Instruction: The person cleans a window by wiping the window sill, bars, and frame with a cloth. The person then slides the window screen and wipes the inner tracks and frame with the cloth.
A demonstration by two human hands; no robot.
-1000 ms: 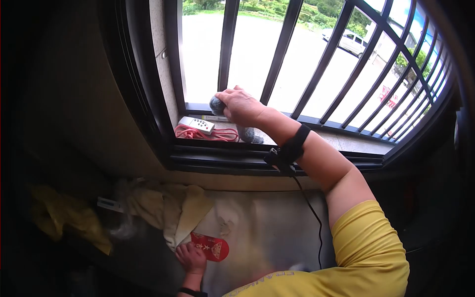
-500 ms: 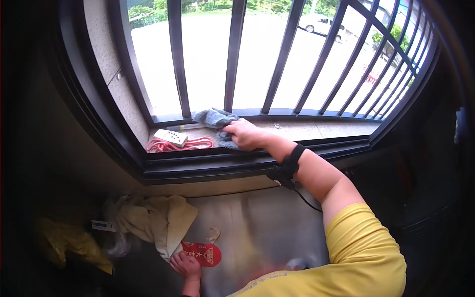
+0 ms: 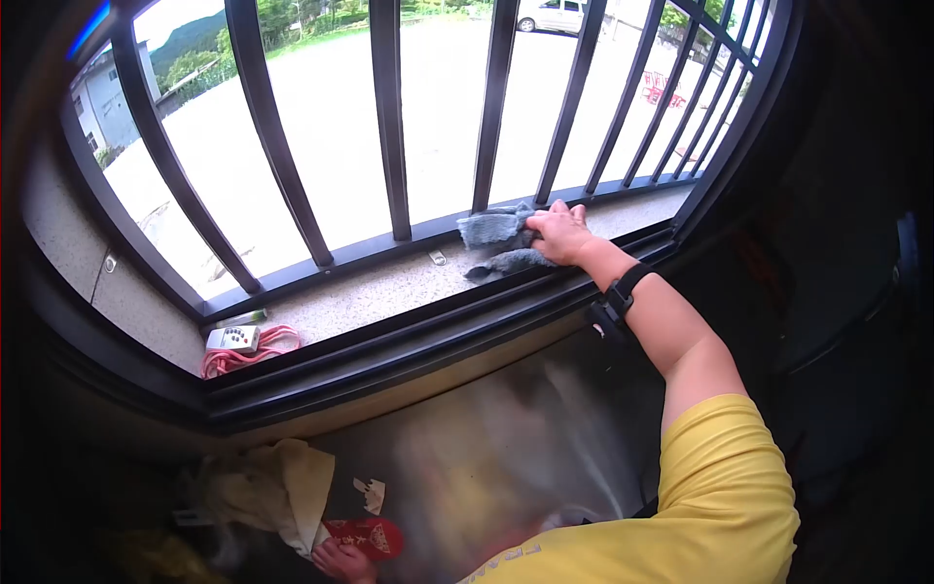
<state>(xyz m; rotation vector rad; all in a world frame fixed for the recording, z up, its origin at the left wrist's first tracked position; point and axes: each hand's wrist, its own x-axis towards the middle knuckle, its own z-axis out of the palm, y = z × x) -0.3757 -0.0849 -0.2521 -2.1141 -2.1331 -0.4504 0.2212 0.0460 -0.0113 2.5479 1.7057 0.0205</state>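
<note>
My right hand is closed on a grey-blue cloth at the bottom rail of the barred window. Part of the cloth hangs to the left of the fingers, and a darker fold lies on the stone sill. Low in the view, my left hand rests at the left end of a red envelope with gold print, beside a beige cloth. Its fingers lie over the edge of the envelope; whether they grip it is unclear.
On the sill's left end lie a white remote-like box, a pink cord and a green-tipped tube. Dark bars cross the window. A torn paper scrap lies on the metallic surface.
My right hand has moved rightward along the sill with the cloth, away from the box and cord. The camera view has turned. My left hand stays by the red envelope.
</note>
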